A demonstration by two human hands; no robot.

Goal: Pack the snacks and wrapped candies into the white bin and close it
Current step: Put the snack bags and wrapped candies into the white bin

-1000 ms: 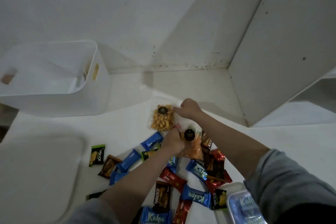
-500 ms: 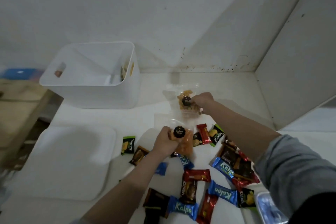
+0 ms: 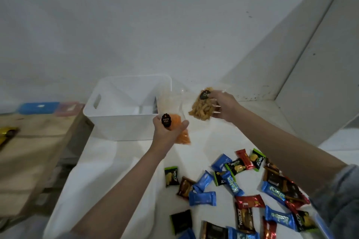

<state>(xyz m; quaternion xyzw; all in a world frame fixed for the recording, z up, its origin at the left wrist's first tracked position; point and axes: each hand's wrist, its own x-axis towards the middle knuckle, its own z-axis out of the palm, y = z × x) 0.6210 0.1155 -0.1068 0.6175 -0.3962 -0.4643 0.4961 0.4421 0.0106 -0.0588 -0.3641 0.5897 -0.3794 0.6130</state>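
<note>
My left grip point(image 3: 168, 132) is curled round an orange snack bag point(image 3: 179, 128) at the near right corner of the open white bin point(image 3: 120, 122), my right grip point(image 3: 223, 106) pinches a tan snack bag point(image 3: 201, 107) just beside it, and wrapped candies point(image 3: 239, 190) lie scattered on the white surface point(image 3: 116, 161) below.

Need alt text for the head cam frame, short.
A person holds two clear snack bags near an open white bin: the left hand grips a bag of orange snacks, the right hand a bag of golden sticks. Wrapped candies lie scattered on the white table below.
</note>
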